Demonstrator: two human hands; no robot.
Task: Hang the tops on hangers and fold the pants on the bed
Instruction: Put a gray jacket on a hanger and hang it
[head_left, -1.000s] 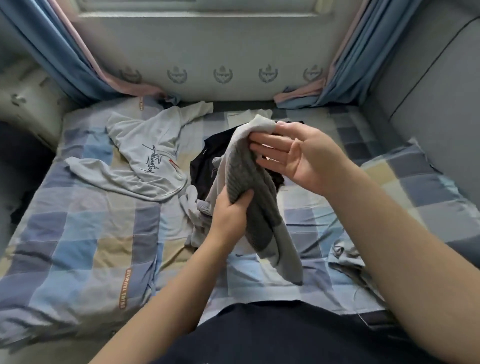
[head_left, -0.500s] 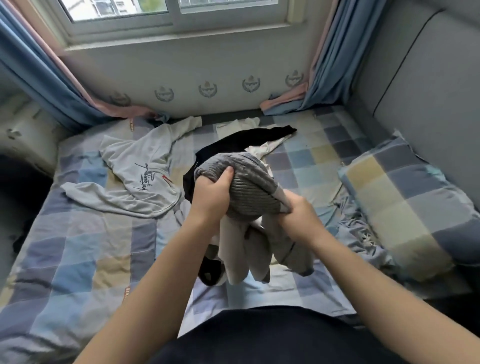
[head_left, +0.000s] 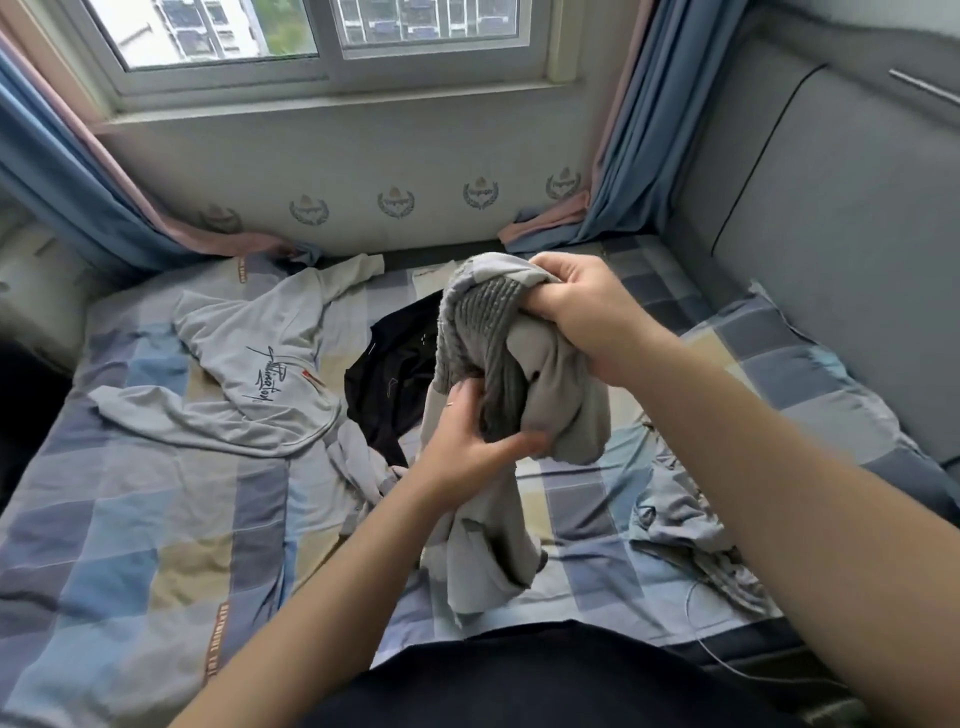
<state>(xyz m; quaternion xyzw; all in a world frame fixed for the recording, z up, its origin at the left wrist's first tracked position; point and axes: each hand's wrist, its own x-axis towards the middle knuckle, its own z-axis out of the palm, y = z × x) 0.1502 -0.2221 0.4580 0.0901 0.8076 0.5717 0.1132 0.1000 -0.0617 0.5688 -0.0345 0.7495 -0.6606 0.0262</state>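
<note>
**A:** From the head view, where is the garment being worked on?

**B:** Up in the air over the middle of the bed (head_left: 130, 519); a grey garment (head_left: 556, 400) with a darker ribbed band, bunched between both hands. Its loose end hangs toward the person's dark-clothed lap. Top or pants – I cannot tell.

**A:** And the hands?

**B:** The right hand (head_left: 587, 312) is curled tight round the upper bunch, beside the ribbed band; the left hand (head_left: 467, 436) grips a fold lower down, thumb laid across the front, fingers tucked into the cloth. Both clamp the fabric; neither is spread.

**A:** What lies on the bed?

**B:** A light grey top (head_left: 260, 374) with dark script lettering, spread out on the left of the checked sheet, one sleeve reaching toward the wall; just right of it a black garment (head_left: 389, 374), partly hidden behind the held cloth. On the right – near the checked pillow (head_left: 810, 374) – sits a crumpled grey heap of clothing (head_left: 685, 525).

**A:** And around it?

**B:** A window (head_left: 322, 31) above the far wall; blue curtains (head_left: 62, 197) trailing onto the bed's corners; a grey padded headboard (head_left: 831, 208) along the right side.
</note>
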